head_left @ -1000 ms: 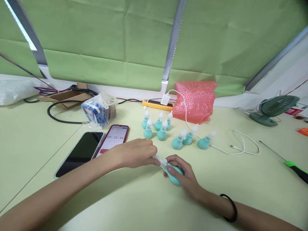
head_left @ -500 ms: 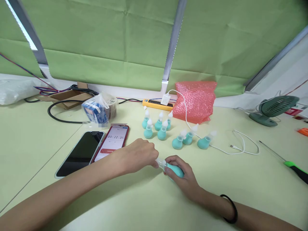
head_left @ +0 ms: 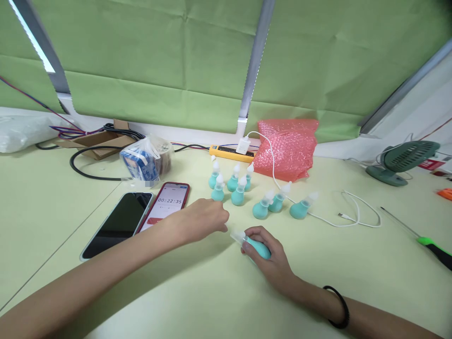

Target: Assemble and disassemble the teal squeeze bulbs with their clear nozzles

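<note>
My right hand [head_left: 270, 261] is wrapped round a teal rubber bulb with a clear nozzle [head_left: 254, 246], holding it low over the pale green table [head_left: 353, 273], nozzle pointing left. My left hand [head_left: 201, 219] hovers just left of the nozzle tip, fingers curled and pinched together; I cannot make out anything in them. Behind the hands stand several more teal bulbs with white tips [head_left: 238, 194], some upright, three tipped over at the right [head_left: 299, 208].
Two phones lie at the left: a dark one [head_left: 118, 223] and a red one showing a timer [head_left: 167, 203]. A pink bubble-wrap bag [head_left: 286, 147], yellow power strip [head_left: 229, 152], white cable [head_left: 348, 212], green fan [head_left: 406, 160], green-handled screwdriver [head_left: 429, 245] and a wrapped blue packet [head_left: 141, 164] surround them.
My left hand has let go of the nozzle and drawn back up and to the left. My right hand has lifted and turned the bulb slightly.
</note>
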A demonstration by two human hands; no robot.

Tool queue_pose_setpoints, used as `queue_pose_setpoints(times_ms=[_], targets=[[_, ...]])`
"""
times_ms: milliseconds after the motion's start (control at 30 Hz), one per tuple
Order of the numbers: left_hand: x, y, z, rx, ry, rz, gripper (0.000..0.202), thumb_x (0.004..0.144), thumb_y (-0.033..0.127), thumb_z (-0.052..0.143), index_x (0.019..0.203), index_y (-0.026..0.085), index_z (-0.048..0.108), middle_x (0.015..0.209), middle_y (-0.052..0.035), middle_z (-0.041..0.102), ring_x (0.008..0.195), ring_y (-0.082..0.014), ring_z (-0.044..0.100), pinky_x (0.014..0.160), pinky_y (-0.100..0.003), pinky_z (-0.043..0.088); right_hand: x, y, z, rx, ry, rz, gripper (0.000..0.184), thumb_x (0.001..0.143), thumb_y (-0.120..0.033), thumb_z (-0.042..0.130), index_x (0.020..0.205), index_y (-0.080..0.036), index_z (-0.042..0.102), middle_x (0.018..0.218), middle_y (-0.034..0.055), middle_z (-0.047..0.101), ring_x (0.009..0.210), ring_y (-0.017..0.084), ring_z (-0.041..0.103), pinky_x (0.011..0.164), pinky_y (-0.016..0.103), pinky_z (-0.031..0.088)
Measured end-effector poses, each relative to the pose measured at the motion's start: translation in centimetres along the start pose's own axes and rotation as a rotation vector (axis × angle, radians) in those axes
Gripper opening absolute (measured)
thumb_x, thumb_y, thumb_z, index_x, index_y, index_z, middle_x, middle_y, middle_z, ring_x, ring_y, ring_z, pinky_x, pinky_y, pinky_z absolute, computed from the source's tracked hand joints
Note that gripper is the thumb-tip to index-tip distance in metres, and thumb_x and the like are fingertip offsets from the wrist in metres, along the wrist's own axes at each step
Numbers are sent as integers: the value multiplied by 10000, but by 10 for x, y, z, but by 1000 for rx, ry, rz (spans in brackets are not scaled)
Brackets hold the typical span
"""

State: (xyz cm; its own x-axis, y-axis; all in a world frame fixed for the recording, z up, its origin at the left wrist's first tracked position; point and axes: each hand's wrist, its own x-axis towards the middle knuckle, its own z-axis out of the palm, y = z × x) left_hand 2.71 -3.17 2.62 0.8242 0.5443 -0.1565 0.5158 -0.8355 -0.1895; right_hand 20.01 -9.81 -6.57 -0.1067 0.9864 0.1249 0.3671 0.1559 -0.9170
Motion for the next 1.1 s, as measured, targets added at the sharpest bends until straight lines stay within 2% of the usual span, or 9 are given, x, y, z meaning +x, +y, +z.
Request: queue_pose_setpoints(times_ms=[100,233,333,467,600,700,833,1000,1100], targets=[[7,-6,6,20,14,-22,272,838,264,450,655,127,596,565,-61,562,529,-196,559,389,-265,223,0,0,-1,30,0,6,128,777,-312,496,829,-200,461,671,-5,554,640,140,535,558,237,411],[11,-7,18,38,-16,-4,160,794,111,468,688,128,587,626,-57,591,578,-205,579,404,-249,265,1,-2,-1,56,5,8,129,747,-291,527,819,-201,471,716,-4,542,664,133,524,576,227,420],[12,-7,23,28,-47,-12,149,743,39,478,686,124,586,630,-53,598,568,-201,581,407,-243,280,1,-2,0,44,11,0,134,720,-263,550,810,-200,473,729,-9,522,655,120,506,589,221,419],[11,-11,21,14,-30,-39,173,801,175,450,700,125,581,647,-63,594,566,-212,577,424,-256,308,2,-1,0,18,10,-16,134,701,-238,561,792,-197,471,710,-15,503,615,109,480,557,213,403],[8,-7,11,-57,76,-19,230,837,239,386,757,136,575,638,-48,577,577,-195,566,473,-261,348,2,0,0,2,10,-39,127,705,-224,557,794,-196,470,663,-28,480,571,99,452,519,203,384],[5,0,3,-244,182,82,170,801,226,441,867,159,582,710,-35,584,660,-171,562,560,-246,388,2,0,0,11,5,-58,122,705,-220,556,782,-192,466,650,-31,474,562,97,446,512,202,380],[3,7,1,-371,214,189,182,760,236,525,915,181,603,702,-19,554,667,-145,539,584,-221,393,3,1,0,41,-3,-65,115,697,-212,559,755,-185,464,656,-25,488,576,100,462,518,204,390],[6,9,5,-288,222,235,141,793,249,525,889,215,623,688,-10,529,606,-121,517,527,-216,360,3,1,-1,82,-15,-47,112,690,-215,562,758,-182,480,668,-18,507,585,101,473,535,207,407],[9,13,7,-137,225,206,164,808,215,498,728,166,632,627,-20,504,540,-125,477,463,-243,307,4,0,-2,109,-16,-29,106,698,-233,559,742,-183,477,674,-13,515,598,106,477,543,212,409]])
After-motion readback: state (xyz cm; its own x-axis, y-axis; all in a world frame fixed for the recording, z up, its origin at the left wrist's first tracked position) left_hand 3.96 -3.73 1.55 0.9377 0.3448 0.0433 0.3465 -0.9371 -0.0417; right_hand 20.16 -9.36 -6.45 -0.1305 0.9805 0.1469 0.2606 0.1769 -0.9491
